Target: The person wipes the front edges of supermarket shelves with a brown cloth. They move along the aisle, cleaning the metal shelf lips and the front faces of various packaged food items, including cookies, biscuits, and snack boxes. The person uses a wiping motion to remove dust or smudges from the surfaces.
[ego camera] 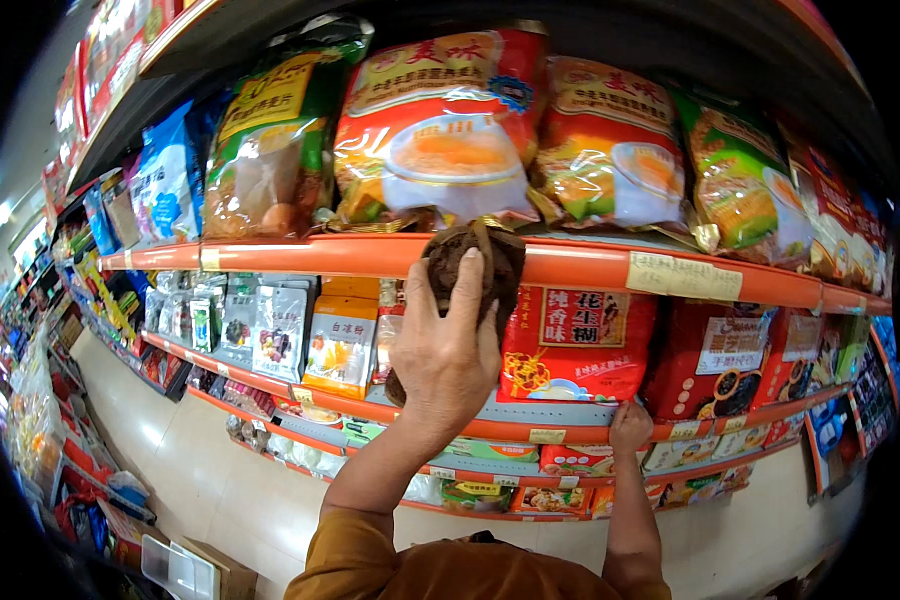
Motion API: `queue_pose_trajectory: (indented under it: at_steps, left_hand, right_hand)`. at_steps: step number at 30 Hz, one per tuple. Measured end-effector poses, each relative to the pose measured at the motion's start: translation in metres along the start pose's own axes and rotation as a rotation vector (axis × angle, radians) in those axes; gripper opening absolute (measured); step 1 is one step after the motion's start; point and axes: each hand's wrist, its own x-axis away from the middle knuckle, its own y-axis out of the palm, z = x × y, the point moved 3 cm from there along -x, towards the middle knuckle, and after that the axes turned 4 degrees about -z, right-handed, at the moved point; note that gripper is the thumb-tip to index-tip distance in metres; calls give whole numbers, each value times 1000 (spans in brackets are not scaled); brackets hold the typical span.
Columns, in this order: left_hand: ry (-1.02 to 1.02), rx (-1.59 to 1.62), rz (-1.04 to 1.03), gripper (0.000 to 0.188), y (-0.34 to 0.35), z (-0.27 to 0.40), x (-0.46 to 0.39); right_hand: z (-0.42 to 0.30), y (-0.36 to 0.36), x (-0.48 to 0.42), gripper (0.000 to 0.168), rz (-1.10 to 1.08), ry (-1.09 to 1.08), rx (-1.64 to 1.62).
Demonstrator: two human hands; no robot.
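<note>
My left hand [450, 360] holds a dark brown cloth [508, 259] against the orange front edge [581, 262] of the upper shelf. Its fingers are spread over the cloth, and part of the cloth hangs behind the hand. Lower and to the right, my right hand [631, 427] touches the orange edge [487, 429] of the shelf below, by the bottom corner of a red food packet [577, 360]. Its fingertips are too small to show whether they grip. Just above the cloth stands a large red and gold bag of instant cereal [450, 135].
More cereal bags, one green [270, 150] and one red [611, 142], flank the large one. Dark red packets [709, 360] and orange pouches [341, 345] fill the shelf below. Paper price labels [682, 276] sit on the edges. A cardboard box [229, 570] and a clear plastic container [176, 566] stand at lower left.
</note>
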Motion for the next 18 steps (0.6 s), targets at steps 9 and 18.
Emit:
queue_pose_trajectory:
  at_steps: [9, 18]
  left_hand:
    - [202, 166, -257, 51, 31, 52, 17]
    - [215, 266, 5, 50, 0, 38, 18]
  right_hand:
    - [0, 3, 3, 26, -43, 28, 6]
    - [5, -1, 1, 26, -34, 49, 26]
